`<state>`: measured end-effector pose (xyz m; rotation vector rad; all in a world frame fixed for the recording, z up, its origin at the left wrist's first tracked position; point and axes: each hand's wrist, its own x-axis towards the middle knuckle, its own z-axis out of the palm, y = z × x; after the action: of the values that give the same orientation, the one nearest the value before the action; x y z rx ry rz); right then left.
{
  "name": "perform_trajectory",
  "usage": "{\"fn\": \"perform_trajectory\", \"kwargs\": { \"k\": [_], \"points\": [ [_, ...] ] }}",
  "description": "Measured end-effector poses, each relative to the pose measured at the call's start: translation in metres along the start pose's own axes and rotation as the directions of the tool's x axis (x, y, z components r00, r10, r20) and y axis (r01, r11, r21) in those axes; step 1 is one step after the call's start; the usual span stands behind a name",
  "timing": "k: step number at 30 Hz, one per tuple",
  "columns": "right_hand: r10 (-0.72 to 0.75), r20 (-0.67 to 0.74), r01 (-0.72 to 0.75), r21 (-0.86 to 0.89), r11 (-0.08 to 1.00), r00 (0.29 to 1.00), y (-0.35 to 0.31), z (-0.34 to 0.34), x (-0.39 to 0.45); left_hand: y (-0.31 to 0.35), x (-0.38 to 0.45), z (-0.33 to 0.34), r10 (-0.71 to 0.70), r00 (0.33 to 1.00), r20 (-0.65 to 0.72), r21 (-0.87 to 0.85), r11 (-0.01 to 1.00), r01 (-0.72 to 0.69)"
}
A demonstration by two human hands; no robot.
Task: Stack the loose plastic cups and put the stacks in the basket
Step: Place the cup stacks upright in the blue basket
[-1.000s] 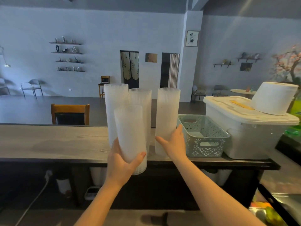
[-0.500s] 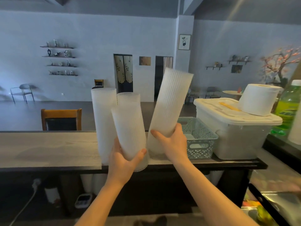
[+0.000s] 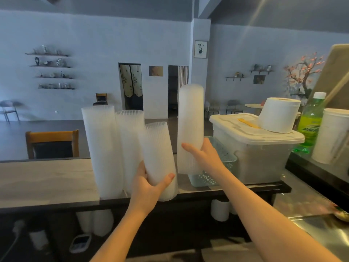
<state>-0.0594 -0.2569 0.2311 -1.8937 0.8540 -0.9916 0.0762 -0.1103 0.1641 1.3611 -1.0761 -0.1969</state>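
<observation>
Since the earlier frame the right hand [image 3: 204,155] has raised its cup stack [image 3: 190,127] from tilted to upright, fingers wrapped round it, above the basket [image 3: 222,163]. Left hand [image 3: 149,188] keeps gripping a shorter stack [image 3: 157,159]. Wooden desk [image 3: 43,180], grey-walled room. Four stacks counted; two tall stacks [image 3: 103,148] stand left.
</observation>
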Motion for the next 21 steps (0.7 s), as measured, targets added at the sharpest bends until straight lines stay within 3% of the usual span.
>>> {"fn": "perform_trajectory", "kwargs": {
  "k": [8, 21],
  "points": [
    [0.005, 0.106, 0.023, -0.266, 0.964, 0.994, -0.004, 0.004, 0.001, -0.008, -0.001, -0.011, -0.05, 0.999, -0.011, -0.015, 0.999, 0.05],
    [-0.074, 0.194, 0.101, -0.131, 0.986, 0.978, 0.016, -0.044, -0.026, -0.008, 0.004, -0.02, -0.048, 0.998, -0.05, 0.04, 0.998, 0.05]
  ]
}}
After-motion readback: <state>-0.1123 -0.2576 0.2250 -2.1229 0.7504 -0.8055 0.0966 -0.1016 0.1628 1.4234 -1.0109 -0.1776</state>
